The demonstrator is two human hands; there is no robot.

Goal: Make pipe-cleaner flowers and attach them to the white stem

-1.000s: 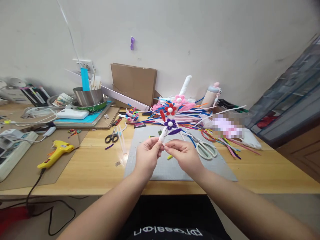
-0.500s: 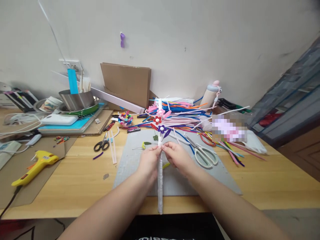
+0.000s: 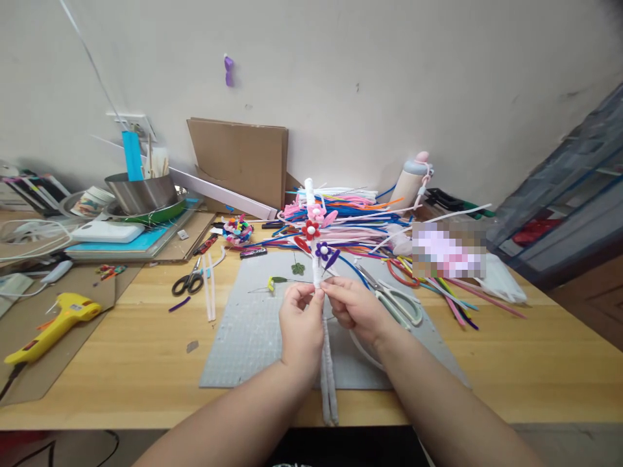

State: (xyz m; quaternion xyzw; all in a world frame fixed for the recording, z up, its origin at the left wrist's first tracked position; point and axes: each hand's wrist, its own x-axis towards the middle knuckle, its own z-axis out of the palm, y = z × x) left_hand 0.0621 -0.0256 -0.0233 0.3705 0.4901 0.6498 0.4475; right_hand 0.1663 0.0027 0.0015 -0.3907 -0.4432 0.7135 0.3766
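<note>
Pens (image 3: 36, 193) stand bunched at the far left, behind one yellow glue gun (image 3: 53, 327) lying on cardboard. One patterned paper cup (image 3: 92, 202) leans in a shallow dish (image 3: 68, 206); its inside cannot be seen. Beside it, one metal bowl (image 3: 141, 194) holds a blue strip (image 3: 132, 155) and several wooden sticks (image 3: 150, 155). One pair of black-handled scissors (image 3: 187, 282) and two pale strips (image 3: 209, 285) lie on the worktop (image 3: 146, 363). Over the grey mat (image 3: 243, 350), the left hand (image 3: 302, 318) pinches the white stem (image 3: 316, 272) below its flowers, thumb against forefinger. Three flowers ride on the stem: one pink (image 3: 316, 213), one red (image 3: 310, 229), one purple (image 3: 324, 251). The right hand (image 3: 353, 308) meets it there, thumb and forefinger closed narrowly on the stem, other fingers curled. Behind lies a heap of pipe cleaners (image 3: 350, 217), too many to count. Farther right are one pair of pale-handled scissors (image 3: 399, 305) and one capped bottle (image 3: 409, 185), upright but leaning slightly in view.
</note>
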